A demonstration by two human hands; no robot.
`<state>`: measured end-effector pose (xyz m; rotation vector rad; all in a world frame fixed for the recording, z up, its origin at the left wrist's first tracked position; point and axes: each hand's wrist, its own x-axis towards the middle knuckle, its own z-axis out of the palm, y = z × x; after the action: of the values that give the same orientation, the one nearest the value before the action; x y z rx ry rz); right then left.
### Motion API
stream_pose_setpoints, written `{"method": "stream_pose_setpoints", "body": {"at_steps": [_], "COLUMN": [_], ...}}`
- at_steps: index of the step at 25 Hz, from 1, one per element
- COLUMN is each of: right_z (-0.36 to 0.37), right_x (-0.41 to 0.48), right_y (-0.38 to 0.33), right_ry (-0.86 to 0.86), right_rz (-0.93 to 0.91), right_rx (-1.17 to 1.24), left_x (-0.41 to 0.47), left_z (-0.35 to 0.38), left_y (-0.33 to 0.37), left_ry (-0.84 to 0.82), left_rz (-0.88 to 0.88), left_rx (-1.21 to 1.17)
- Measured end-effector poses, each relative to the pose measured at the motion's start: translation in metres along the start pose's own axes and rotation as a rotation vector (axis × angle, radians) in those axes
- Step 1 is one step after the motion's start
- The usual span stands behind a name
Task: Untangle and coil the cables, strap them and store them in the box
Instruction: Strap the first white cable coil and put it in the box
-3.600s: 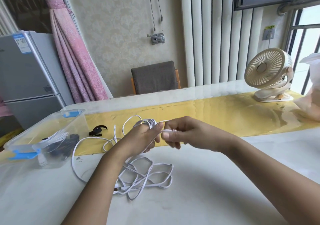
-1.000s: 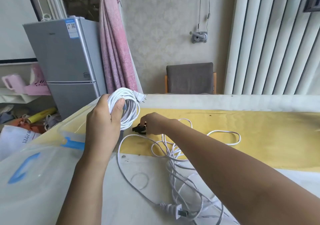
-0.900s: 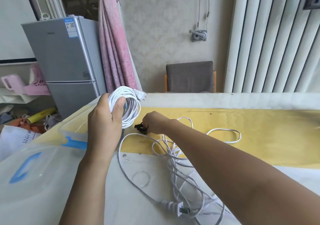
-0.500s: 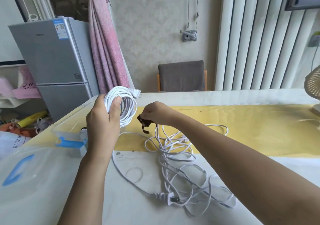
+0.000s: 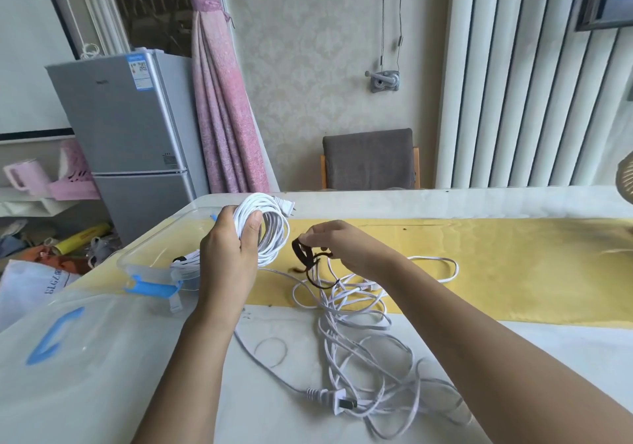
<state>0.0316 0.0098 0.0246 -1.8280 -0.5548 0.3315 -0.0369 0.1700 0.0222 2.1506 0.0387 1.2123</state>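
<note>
My left hand (image 5: 228, 248) grips a coiled white cable (image 5: 272, 224) and holds it upright above the table, its plug sticking out at the top right. My right hand (image 5: 346, 245) pinches a black strap (image 5: 305, 260) just right of the coil, and the strap dangles in a loop. A loose tangle of white cable (image 5: 356, 327) lies on the table under my right arm, with a plug (image 5: 334, 399) near the front. The clear plastic box (image 5: 161, 255) with blue clips stands at the left and holds another bundled white cable.
The box's clear lid (image 5: 68, 337) with a blue handle lies at the front left. A yellow runner (image 5: 513, 265) crosses the table. A fan's edge (image 5: 625, 180) shows at the far right. A chair and a fridge stand behind the table.
My right hand has picked the black strap off the table and lifted it beside the coil. My left hand keeps hold of the coiled cable. The camera has swung slightly right.
</note>
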Motion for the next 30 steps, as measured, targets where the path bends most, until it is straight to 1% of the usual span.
{"method": "stream_pose_setpoints", "body": {"at_steps": [2, 3, 5, 8, 10, 11, 13, 15, 17, 18, 20, 21, 24, 26, 28, 30], "right_z": [-0.001, -0.001, -0.003, -0.006, -0.007, -0.007, -0.008, -0.012, -0.020, -0.024, -0.031, -0.032, -0.028, -0.021, -0.016, -0.015], "right_x": [-0.006, -0.006, -0.006, -0.005, -0.006, -0.007, -0.007, -0.010, -0.018, -0.024, -0.035, -0.040, -0.048, -0.050, -0.048, -0.046], "right_y": [0.001, 0.002, 0.002, -0.002, -0.005, -0.005, -0.006, -0.012, -0.026, -0.034, -0.049, -0.054, -0.062, -0.061, -0.058, -0.056], "right_ry": [0.005, 0.006, 0.033, 0.107, 0.098, 0.086, 0.097, 0.164, 0.190, 0.163, 0.048, -0.011, -0.121, -0.177, -0.186, -0.144], "right_rz": [-0.043, -0.069, -0.100, -0.077, -0.039, -0.025, -0.032, -0.111, -0.240, -0.317, -0.458, -0.492, -0.475, -0.434, -0.408, -0.436], "right_rx": [-0.013, 0.018, 0.174, 0.429, 0.477, 0.449, 0.319, 0.153, 0.019, -0.054, -0.257, -0.364, -0.642, -0.784, -0.843, -0.836], "left_x": [0.000, 0.000, -0.001, -0.004, -0.005, -0.005, -0.005, -0.004, -0.003, -0.003, -0.003, -0.004, -0.008, -0.011, -0.012, -0.012], "left_z": [0.001, 0.001, 0.003, 0.006, 0.006, 0.006, 0.006, 0.006, 0.004, 0.004, 0.004, 0.004, 0.005, 0.005, 0.006, 0.007], "left_y": [-0.001, -0.002, -0.004, -0.004, -0.003, -0.002, 0.000, 0.000, 0.001, 0.000, 0.001, 0.003, 0.011, 0.014, 0.017, 0.017], "left_ry": [-0.005, -0.009, -0.023, -0.044, -0.051, -0.053, -0.058, -0.061, -0.072, -0.086, -0.136, -0.164, -0.247, -0.266, -0.259, -0.261], "left_rz": [-0.005, -0.006, -0.010, -0.026, -0.041, -0.046, -0.051, -0.058, -0.063, -0.063, -0.049, -0.035, -0.016, -0.019, -0.001, 0.041], "left_rx": [0.006, 0.007, 0.012, -0.005, -0.018, -0.020, -0.015, -0.010, -0.021, -0.030, -0.035, -0.038, -0.102, -0.119, -0.104, -0.082]}}
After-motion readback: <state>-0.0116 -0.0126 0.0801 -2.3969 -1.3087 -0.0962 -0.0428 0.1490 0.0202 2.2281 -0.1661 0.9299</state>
